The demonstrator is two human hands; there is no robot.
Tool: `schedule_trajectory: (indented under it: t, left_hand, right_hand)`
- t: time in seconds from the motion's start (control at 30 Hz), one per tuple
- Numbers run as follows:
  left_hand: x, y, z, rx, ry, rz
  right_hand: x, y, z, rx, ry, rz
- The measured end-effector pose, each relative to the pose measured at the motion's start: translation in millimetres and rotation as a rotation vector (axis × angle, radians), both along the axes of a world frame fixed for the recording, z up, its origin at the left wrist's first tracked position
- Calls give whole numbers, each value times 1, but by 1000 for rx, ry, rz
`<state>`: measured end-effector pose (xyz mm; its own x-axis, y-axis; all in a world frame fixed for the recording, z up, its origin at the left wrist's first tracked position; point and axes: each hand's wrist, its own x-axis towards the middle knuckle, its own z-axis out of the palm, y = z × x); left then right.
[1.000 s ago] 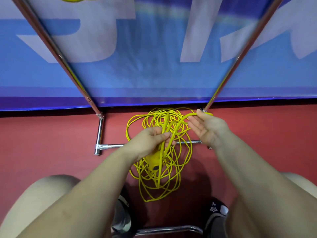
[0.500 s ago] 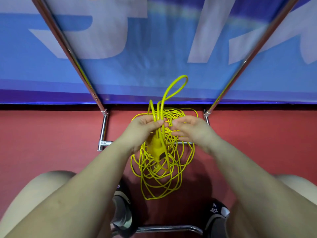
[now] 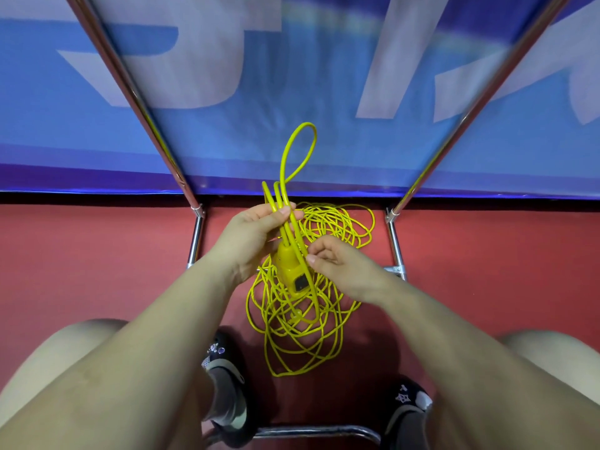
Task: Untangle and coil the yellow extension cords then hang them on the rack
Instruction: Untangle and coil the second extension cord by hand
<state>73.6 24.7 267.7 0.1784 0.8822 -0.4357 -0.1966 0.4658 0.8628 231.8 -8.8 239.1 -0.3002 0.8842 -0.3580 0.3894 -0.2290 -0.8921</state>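
Fingers (image 3: 283, 212) of left hand (image 3: 250, 238) pinch yellow cord (image 3: 285, 196) loops; right hand (image 3: 337, 264) fingers curled on strand w/ socket block (image 3: 290, 267); tangle on red floor (image 3: 97, 254) btwn chrome rack legs (image 3: 194, 241)

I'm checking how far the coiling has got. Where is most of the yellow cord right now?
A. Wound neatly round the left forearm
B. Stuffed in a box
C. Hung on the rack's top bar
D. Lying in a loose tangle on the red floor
D: the yellow cord sprawls in a loose tangle on the red floor, while the left hand grips only a few strands and one small loop above it.
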Motion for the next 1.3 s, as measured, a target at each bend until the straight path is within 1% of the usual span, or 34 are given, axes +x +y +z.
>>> schedule_trajectory:
  t: [0.13, 0.27, 0.33, 0.43, 0.53, 0.63, 0.73, 0.83, 0.97, 1.07, 1.2, 1.3]
  left_hand:
    - [-5, 3, 1, -11, -16, 49]
    - [-12, 8, 4, -17, -4, 80]
    - [-15, 9, 0, -19, 70, 45]
    - [-21, 9, -6, -5, 236, -15]
    - [-27, 8, -8, 25, 376, 5]
    - [-32, 6, -7, 49, 424, 59]
    - [-38, 5, -8, 71, 411, 91]
    - [-42, 4, -9, 102, 414, 114]
    - [-43, 0, -6, 158, 445, 83]
    - [-39, -3, -5, 183, 456, 21]
    - [-32, -6, -5, 220, 503, -93]
    - [-26, -7, -8, 256, 535, -187]
  right_hand:
    - [4, 1, -1, 37, 7, -20]
    - [15, 4, 0, 158, 22, -83]
    - [23, 6, 3, 207, 43, -142]
    - [37, 8, 10, 321, 62, -252]
    - [52, 7, 16, 440, -16, -419]
    - [67, 5, 19, 472, -129, -535]
    - [78, 0, 19, 462, -266, -464]
    - [84, -6, 20, 491, -474, -337]
    - [86, -10, 20, 520, -571, -229]
    - [84, -10, 25, 510, -573, -157]
    - [76, -10, 30, 448, -478, 53]
    - [67, -9, 30, 395, -396, 129]
